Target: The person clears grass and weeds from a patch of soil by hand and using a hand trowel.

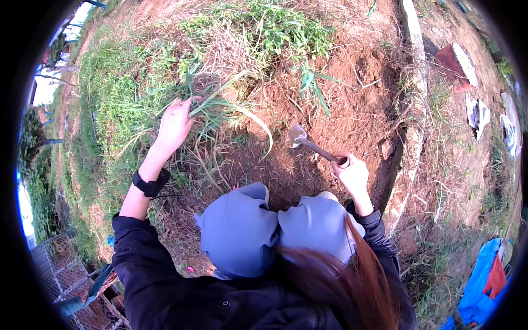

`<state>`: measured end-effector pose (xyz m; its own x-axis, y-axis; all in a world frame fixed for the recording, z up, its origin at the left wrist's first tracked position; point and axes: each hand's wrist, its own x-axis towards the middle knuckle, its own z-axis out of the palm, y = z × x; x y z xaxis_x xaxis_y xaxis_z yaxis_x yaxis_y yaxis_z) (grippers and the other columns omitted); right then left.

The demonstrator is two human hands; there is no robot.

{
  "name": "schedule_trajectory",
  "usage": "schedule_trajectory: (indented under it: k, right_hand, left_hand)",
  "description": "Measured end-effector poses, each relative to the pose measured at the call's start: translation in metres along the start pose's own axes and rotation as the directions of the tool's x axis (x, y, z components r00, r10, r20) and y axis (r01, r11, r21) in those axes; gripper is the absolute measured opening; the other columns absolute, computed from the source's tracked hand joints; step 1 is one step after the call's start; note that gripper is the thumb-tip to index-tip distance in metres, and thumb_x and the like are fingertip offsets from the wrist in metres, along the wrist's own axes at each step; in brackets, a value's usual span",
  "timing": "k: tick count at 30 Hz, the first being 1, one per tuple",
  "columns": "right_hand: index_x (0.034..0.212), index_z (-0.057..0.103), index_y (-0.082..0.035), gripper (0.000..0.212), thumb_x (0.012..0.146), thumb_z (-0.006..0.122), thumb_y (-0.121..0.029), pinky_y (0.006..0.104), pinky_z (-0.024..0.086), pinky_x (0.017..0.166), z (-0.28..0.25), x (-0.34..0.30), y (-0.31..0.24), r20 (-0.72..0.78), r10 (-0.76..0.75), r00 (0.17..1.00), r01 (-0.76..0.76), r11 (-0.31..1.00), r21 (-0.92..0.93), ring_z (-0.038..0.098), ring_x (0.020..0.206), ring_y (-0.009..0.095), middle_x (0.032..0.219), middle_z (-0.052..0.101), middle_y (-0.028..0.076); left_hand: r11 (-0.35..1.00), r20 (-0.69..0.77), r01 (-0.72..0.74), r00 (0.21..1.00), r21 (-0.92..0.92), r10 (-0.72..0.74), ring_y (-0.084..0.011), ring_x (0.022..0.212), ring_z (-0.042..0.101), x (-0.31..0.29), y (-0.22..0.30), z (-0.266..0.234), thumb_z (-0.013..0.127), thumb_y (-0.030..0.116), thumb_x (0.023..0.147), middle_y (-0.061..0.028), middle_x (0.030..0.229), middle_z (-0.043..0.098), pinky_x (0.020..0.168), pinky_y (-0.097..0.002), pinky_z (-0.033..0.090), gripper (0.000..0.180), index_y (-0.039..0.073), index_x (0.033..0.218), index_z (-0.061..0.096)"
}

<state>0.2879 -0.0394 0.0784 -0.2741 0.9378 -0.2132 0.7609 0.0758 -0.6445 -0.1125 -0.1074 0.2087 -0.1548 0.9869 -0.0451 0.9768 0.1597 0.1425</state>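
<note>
Blue knees [275, 228] nearest; left hand [175, 124] grips grass [220, 104]; right hand [352, 175] grips trowel [311, 144].

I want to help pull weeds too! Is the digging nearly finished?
Partly. The red soil by the small hoe is already bare. Right now the left hand grips a grass clump while the right hand holds the hoe. Thick grass on the left remains.

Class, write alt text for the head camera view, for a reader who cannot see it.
A crouching person grips a clump of long grass in the left hand and holds a small hand hoe in the right hand, its blade on bare red soil. Blue-clad knees fill the foreground; green weeds grow beyond.
</note>
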Motion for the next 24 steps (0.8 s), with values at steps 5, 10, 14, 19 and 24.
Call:
schedule_trajectory:
  k: [5,10,14,19,24]
  right_hand:
    - [0.085,0.066,-0.014,0.021,0.068,0.069,-0.026,0.0309,0.050,0.061,-0.041,-0.032,0.010,-0.017,0.083,0.996,-0.082,0.995,0.056,0.064,0.066,0.022,0.069,0.064,0.009]
    - [0.088,0.065,-0.008,0.021,0.068,0.071,-0.014,0.0224,0.043,0.053,-0.077,-0.072,0.032,-0.109,0.223,0.969,-0.193,0.953,0.236,0.054,0.055,0.009,0.058,0.056,0.000]
    - [0.089,0.064,-0.005,0.020,0.070,0.069,-0.006,0.0187,0.037,0.047,-0.101,-0.107,0.059,-0.242,0.284,0.928,-0.197,0.924,0.327,0.047,0.052,0.003,0.059,0.053,-0.003]
    - [0.085,0.064,-0.004,0.019,0.067,0.071,-0.006,0.0205,0.042,0.054,-0.130,-0.151,0.091,-0.384,0.395,0.834,-0.241,0.889,0.390,0.050,0.058,0.005,0.064,0.055,-0.001]
    - [0.087,0.063,-0.002,0.015,0.073,0.065,0.002,0.0174,0.031,0.040,-0.159,-0.183,0.086,-0.288,0.567,0.772,-0.221,0.664,0.714,0.042,0.043,0.003,0.057,0.050,-0.003]
  left_hand:
    - [0.971,-0.094,-0.202,0.977,-0.132,0.190,-0.0342,0.077,0.058,0.078,0.015,-0.031,0.056,0.019,0.081,-0.0203,0.082,0.059,0.069,-0.0396,0.046,0.027,0.003,0.103,0.054]
    - [0.968,0.114,-0.158,0.977,-0.193,0.182,-0.0230,0.061,0.050,0.172,0.093,-0.032,0.053,0.038,0.085,-0.0140,0.068,0.056,0.060,-0.0350,0.040,0.040,-0.001,0.088,0.057]
    - [0.795,0.305,0.237,0.950,-0.559,-0.069,-0.0149,0.074,0.052,0.213,0.190,-0.020,0.061,0.038,0.082,-0.0067,0.080,0.061,0.070,-0.0321,0.040,0.040,-0.001,0.086,0.058]
    - [0.537,0.216,0.201,0.976,-0.819,-0.036,-0.0191,0.066,0.051,0.284,0.265,0.043,0.064,0.038,0.079,-0.0114,0.076,0.056,0.062,-0.0395,0.042,0.043,-0.004,0.085,0.058]
    - [0.488,0.100,0.131,0.991,-0.863,-0.091,-0.0171,0.060,0.048,0.300,0.361,0.048,0.063,0.037,0.078,-0.0097,0.069,0.054,0.057,-0.0396,0.041,0.042,-0.004,0.080,0.058]
